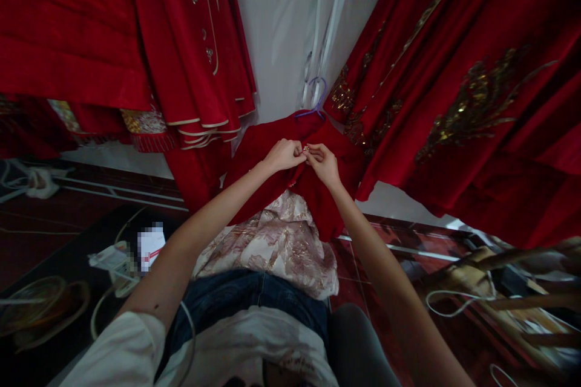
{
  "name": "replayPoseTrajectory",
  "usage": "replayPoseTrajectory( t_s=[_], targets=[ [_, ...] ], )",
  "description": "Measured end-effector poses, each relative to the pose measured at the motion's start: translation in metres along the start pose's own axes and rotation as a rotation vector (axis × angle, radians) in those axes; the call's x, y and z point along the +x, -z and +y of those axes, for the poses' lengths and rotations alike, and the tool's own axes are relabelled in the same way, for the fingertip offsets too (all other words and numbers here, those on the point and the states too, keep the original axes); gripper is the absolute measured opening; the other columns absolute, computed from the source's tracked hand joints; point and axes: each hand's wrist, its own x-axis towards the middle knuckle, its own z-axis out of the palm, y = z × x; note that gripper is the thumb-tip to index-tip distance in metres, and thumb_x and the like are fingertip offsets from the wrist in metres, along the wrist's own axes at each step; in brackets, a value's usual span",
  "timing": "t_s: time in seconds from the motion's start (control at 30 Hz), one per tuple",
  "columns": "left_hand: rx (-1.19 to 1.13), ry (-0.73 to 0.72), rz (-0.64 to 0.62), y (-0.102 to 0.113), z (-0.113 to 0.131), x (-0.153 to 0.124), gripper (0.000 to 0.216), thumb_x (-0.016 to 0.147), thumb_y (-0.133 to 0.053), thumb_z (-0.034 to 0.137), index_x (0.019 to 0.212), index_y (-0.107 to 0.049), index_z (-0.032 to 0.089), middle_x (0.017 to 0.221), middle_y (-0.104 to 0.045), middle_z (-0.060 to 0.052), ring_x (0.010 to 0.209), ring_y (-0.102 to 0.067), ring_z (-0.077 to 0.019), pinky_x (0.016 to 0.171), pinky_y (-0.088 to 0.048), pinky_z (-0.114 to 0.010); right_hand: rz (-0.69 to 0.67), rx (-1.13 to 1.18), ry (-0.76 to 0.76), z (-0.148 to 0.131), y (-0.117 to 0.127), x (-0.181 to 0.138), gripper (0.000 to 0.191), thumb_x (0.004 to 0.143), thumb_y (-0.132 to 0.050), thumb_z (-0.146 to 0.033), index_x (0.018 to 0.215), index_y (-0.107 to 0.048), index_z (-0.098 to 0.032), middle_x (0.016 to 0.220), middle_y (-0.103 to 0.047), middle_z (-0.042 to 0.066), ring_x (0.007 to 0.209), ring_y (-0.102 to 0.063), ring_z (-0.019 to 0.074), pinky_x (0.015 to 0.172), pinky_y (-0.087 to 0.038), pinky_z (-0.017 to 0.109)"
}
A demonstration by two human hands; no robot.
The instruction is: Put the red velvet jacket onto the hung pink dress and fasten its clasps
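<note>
Both arms outstretched, left hand and right hand pinched closed on a small gold clasp of the red garment, knuckles nearly touching

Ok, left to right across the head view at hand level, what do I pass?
From the left: cream-trimmed red robes, left hand, gold fastener pinched by both, right hand, gold-embroidered red gown.

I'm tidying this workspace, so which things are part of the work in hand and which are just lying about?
In hand: left hand and right hand pinching the gold fastener on the red garment, purple hanger.
Lying about: hanging embroidered robes, white cables, white packet, wooden stand.
</note>
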Motion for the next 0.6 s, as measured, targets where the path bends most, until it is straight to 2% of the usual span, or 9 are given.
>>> replayPoseTrajectory(
  t_s=[0.2, 0.33, 0.47, 0.6],
  targets=[
    [-0.031, -0.041, -0.002, -0.006, 0.001, -0.001, 0.009, 0.081, -0.058, 0.025, 0.082, -0.064, 0.018, 0.070, -0.068, -0.002, 0.065, -0.065, -0.0146, 0.064, -0.047, -0.022, -0.010, -0.006, 0.014, 0.001, 0.003, 0.004, 0.037, 0.072, -0.070, -0.043, 0.099, -0.062, -0.018, 0.104, -0.071, 0.009, 0.094, -0.068, 0.0190, 0.088, -0.055, 0.038],
    [-0.086, -0.025, 0.056, -0.021, 0.003, -0.004, 0.009, 0.086, -0.055, 0.024, 0.090, -0.061, 0.019, 0.080, -0.068, -0.002, 0.074, -0.065, -0.0159, 0.073, -0.049, -0.025, 0.021, 0.001, -0.088, 0.003, -0.005, -0.002, 0.042, 0.079, -0.058, -0.046, 0.111, -0.060, -0.019, 0.114, -0.068, 0.010, 0.104, -0.065, 0.0200, 0.089, -0.054, 0.038],
    [-0.336, 0.120, 0.178, -0.053, 0.002, -0.012, 0.014, 0.091, -0.045, 0.017, 0.099, -0.057, 0.018, 0.101, -0.067, -0.007, 0.092, -0.065, -0.0157, 0.087, -0.050, -0.029, 0.069, 0.090, -0.200, 0.015, -0.016, -0.023, 0.058, 0.082, -0.050, -0.047, 0.135, -0.044, -0.022, 0.135, -0.057, 0.011, 0.119, -0.058, 0.0196, 0.096, -0.050, 0.038],
    [-0.612, 0.190, 0.156, -0.076, 0.001, -0.022, 0.019, 0.094, -0.041, 0.016, 0.106, -0.055, 0.017, 0.112, -0.063, -0.009, 0.091, -0.064, -0.0130, 0.089, -0.051, -0.029, 0.099, 0.124, -0.182, 0.034, -0.016, -0.048, 0.086, 0.072, -0.062, -0.043, 0.146, -0.022, -0.023, 0.136, -0.054, 0.013, 0.116, -0.059, 0.0194, 0.097, -0.049, 0.039]
  ],
)
